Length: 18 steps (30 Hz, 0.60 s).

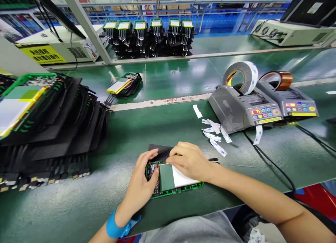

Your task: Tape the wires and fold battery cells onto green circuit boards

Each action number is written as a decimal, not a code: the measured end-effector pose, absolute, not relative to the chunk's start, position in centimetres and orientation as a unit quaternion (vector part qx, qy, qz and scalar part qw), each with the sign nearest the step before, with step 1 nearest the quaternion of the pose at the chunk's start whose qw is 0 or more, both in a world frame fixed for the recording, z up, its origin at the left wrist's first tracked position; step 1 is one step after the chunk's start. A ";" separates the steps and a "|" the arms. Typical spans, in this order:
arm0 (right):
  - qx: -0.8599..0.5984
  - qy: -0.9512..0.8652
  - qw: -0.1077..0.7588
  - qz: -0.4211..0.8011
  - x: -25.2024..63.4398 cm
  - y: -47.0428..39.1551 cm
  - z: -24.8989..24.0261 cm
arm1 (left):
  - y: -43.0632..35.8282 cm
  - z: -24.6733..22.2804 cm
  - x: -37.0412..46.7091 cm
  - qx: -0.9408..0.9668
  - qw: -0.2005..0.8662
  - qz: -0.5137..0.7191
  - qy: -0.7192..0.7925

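A green-framed electronic unit [181,191] lies on the bench in front of me. It holds a circuit board and a flat battery pack [166,178], half green and half white. My left hand [143,180] grips the unit's left end, thumb over the circuit board and fingers along the far side. A black sheet [161,152] reaches out beyond the far edge, between my hands. My right hand [190,162] is closed over the battery's far edge, its fingertips pinched together near the black sheet. What those fingertips hold is hidden.
Peeled white tape backing strips [215,131] lie beyond my right hand. Two tape dispensers [244,106] stand on the right, their cables crossing the bench. Stacked black units [57,120] fill the left side. Another unit [124,84] lies farther back, before a row of stacks [149,38].
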State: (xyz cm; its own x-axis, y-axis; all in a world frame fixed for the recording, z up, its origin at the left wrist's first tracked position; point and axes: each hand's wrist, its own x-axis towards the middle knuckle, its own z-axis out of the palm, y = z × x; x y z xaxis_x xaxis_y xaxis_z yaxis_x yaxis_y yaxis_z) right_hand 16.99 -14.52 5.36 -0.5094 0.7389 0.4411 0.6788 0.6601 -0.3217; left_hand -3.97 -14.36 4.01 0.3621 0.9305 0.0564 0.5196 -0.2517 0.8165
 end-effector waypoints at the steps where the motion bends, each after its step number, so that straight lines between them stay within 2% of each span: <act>1: -0.410 -0.867 0.280 0.053 17.1 -14.7 5.2 | -14.2 4.2 -4.2 0.777 0.324 0.266 0.470; 4: -0.411 -0.873 0.259 0.044 17.4 -15.0 4.7 | -13.9 4.6 -4.8 0.862 0.194 0.229 0.407; 7: -0.417 -0.881 0.219 0.032 17.4 -15.0 4.5 | -13.8 4.6 -5.1 0.897 0.125 0.219 0.363; 12: -0.425 -0.887 0.176 0.045 17.2 -15.1 5.0 | -13.9 4.7 -5.2 0.905 0.085 0.234 0.344; 18: -0.422 -0.894 0.144 0.053 17.8 -16.1 5.3 | -13.5 5.4 -5.6 0.935 0.048 0.191 0.295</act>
